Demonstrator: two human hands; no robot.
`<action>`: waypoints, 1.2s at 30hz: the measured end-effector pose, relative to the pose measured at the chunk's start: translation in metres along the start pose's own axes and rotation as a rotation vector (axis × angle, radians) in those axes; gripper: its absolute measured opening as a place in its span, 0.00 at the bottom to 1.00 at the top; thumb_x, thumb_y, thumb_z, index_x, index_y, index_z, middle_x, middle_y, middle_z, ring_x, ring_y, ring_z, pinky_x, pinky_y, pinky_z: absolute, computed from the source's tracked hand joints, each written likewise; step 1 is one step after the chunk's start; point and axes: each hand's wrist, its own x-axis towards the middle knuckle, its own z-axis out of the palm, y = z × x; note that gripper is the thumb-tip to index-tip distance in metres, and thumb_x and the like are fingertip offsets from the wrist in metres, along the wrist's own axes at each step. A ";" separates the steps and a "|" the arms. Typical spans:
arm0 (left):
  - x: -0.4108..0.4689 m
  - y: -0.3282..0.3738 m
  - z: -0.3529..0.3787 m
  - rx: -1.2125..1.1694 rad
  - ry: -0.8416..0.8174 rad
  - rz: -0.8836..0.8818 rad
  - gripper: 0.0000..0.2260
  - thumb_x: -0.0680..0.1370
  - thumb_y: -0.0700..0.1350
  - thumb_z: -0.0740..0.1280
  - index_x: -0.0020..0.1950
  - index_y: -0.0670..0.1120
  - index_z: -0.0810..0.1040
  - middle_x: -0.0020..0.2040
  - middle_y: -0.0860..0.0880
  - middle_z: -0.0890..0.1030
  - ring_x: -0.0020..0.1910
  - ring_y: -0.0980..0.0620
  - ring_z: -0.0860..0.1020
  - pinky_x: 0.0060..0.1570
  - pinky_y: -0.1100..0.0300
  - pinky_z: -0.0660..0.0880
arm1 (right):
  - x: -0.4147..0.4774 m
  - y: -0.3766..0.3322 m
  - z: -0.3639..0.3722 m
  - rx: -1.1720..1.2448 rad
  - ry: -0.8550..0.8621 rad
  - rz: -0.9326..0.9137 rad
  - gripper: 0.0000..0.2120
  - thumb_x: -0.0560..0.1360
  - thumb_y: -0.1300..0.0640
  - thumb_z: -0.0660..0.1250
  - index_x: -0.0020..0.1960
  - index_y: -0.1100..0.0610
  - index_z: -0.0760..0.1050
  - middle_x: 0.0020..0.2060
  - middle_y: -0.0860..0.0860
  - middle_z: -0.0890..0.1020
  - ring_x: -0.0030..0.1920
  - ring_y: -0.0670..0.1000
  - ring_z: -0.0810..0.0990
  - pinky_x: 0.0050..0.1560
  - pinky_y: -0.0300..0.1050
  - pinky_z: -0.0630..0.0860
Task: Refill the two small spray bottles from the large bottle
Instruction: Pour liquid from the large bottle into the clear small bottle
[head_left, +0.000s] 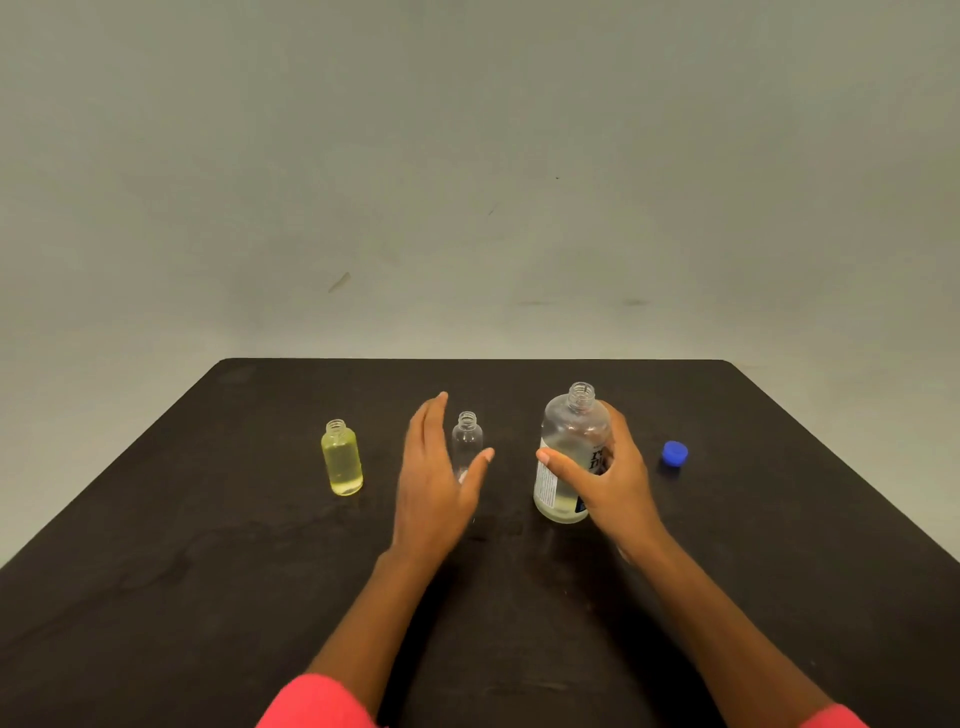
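The large clear bottle (566, 441) stands upright and uncapped right of centre, partly filled with pale liquid. My right hand (608, 480) wraps round its right side, thumb across the label. A small clear bottle (466, 439), uncapped and looking empty, stands at the centre. My left hand (434, 478) is spread, fingers straight, just left of and in front of this bottle, thumb reaching before it; I cannot tell whether it touches. Another small bottle (342, 460), yellow-tinted, holds liquid almost to its shoulder and stands uncapped at the left.
A blue cap (674, 454) lies on the dark table (208, 571) to the right of the large bottle. The table's far edge runs just behind the bottles, with a plain grey wall beyond. No spray tops are in view.
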 end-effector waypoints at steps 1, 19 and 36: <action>0.001 0.002 0.006 -0.010 -0.047 -0.053 0.35 0.75 0.49 0.71 0.77 0.45 0.56 0.74 0.45 0.61 0.74 0.49 0.61 0.70 0.56 0.62 | 0.000 0.000 0.000 -0.001 0.003 -0.004 0.32 0.64 0.47 0.77 0.64 0.44 0.68 0.56 0.39 0.77 0.58 0.41 0.76 0.60 0.49 0.75; -0.024 0.009 -0.003 -0.407 -0.023 -0.347 0.20 0.70 0.48 0.75 0.61 0.49 0.77 0.49 0.54 0.82 0.49 0.58 0.81 0.52 0.60 0.77 | 0.000 0.000 0.002 -0.045 0.015 0.014 0.33 0.63 0.45 0.77 0.64 0.43 0.67 0.56 0.37 0.76 0.58 0.41 0.75 0.60 0.49 0.75; -0.035 0.013 -0.021 -0.451 0.086 -0.223 0.17 0.72 0.43 0.74 0.56 0.59 0.76 0.53 0.55 0.81 0.54 0.60 0.79 0.53 0.68 0.74 | 0.019 -0.045 0.009 -0.197 -0.057 -0.114 0.32 0.60 0.52 0.80 0.61 0.47 0.71 0.49 0.38 0.78 0.50 0.36 0.76 0.46 0.24 0.70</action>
